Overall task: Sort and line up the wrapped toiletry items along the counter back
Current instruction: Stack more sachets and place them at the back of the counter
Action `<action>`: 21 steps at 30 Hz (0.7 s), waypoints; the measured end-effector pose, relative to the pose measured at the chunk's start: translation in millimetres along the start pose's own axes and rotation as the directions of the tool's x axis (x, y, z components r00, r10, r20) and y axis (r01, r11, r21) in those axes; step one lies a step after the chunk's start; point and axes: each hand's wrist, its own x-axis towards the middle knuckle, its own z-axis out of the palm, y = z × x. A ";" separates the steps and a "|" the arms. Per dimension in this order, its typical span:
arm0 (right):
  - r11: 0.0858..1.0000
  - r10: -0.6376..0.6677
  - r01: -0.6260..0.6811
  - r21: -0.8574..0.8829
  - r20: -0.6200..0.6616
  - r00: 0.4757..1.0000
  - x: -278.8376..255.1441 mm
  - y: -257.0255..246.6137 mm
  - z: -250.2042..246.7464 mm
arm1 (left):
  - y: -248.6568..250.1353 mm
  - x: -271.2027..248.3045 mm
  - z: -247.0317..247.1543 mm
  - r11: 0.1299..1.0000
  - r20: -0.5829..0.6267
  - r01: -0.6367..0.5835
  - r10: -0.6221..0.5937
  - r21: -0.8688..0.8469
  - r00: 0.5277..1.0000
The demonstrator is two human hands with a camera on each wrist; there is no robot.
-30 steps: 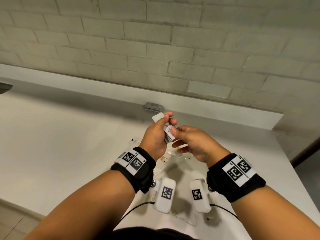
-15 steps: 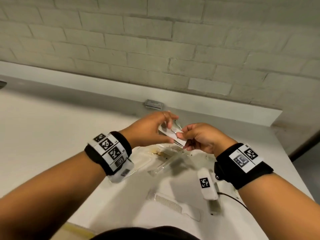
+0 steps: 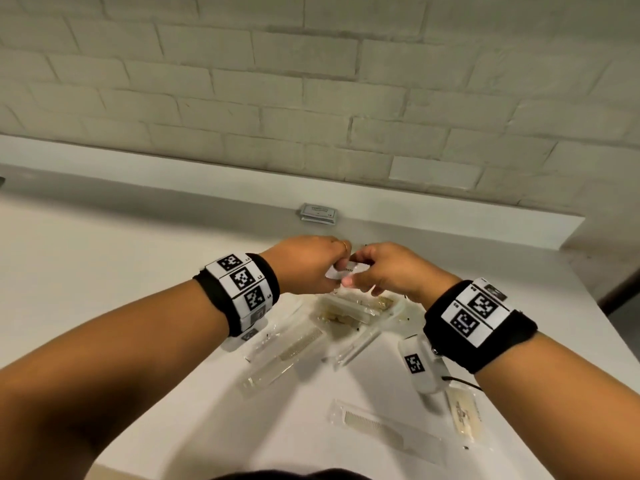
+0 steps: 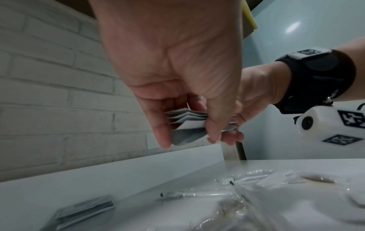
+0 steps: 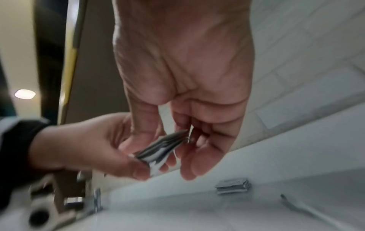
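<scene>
Both hands meet above the counter around a small stack of flat white-and-grey sachets (image 3: 348,270). My left hand (image 3: 311,263) pinches one end of the stack (image 4: 186,123) between thumb and fingers. My right hand (image 3: 384,271) pinches the other end (image 5: 162,148). A second stack of sachets (image 3: 318,213) lies against the counter's back ledge, just beyond the hands; it also shows low in the wrist views (image 5: 233,186) (image 4: 85,211). Clear-wrapped items (image 3: 349,311) lie in a loose heap on the counter under the hands.
Wrapped combs lie nearer me: one (image 3: 388,433) at the front, another (image 3: 287,355) left of the heap. A wrapped tan item (image 3: 464,415) sits at the right. The white brick wall (image 3: 311,98) rises behind the ledge (image 3: 450,216). The counter's right edge (image 3: 595,306) drops off.
The hands have sunk toward the counter and turned the sachet stack from upright to nearly flat. The left forearm has swung out to the left. Both hands still hold the stack.
</scene>
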 end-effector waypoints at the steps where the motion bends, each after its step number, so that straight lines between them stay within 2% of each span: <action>1: 0.984 -0.035 0.032 -0.175 -0.009 0.999 5.8 -1.8 4.0 | -7.1 2.5 1.5 1.000 0.006 -0.004 0.005 -0.016 1.000; 3: 0.896 -0.123 0.088 -0.435 -0.054 0.991 12.8 -4.2 13.3 | -15.7 7.0 5.2 0.999 0.015 -0.024 0.024 -0.039 1.000; 5: 0.869 -0.165 0.086 -0.488 -0.122 0.979 31.8 -6.6 22.7 | -35.3 18.6 7.7 0.998 0.022 -0.044 0.045 -0.036 0.999; 6: 0.860 -0.174 0.087 -0.502 -0.129 0.976 37.3 -7.1 24.0 | -40.2 21.7 8.8 0.999 0.033 -0.033 0.034 -0.030 0.999; 9: 0.865 -0.089 0.021 -0.501 -0.112 0.990 75.4 -7.1 24.6 | -73.8 44.0 16.5 0.999 0.072 -0.017 0.021 -0.049 0.997; 16: 0.783 -0.024 -0.022 -0.622 -0.066 0.998 167.5 1.3 28.5 | -140.1 95.4 46.4 0.993 0.134 -0.007 0.023 -0.122 0.991; 21: 0.800 0.046 -0.058 -0.598 -0.036 0.998 216.2 3.8 31.5 | -177.5 124.8 68.5 0.960 0.198 0.130 -0.081 -0.248 0.977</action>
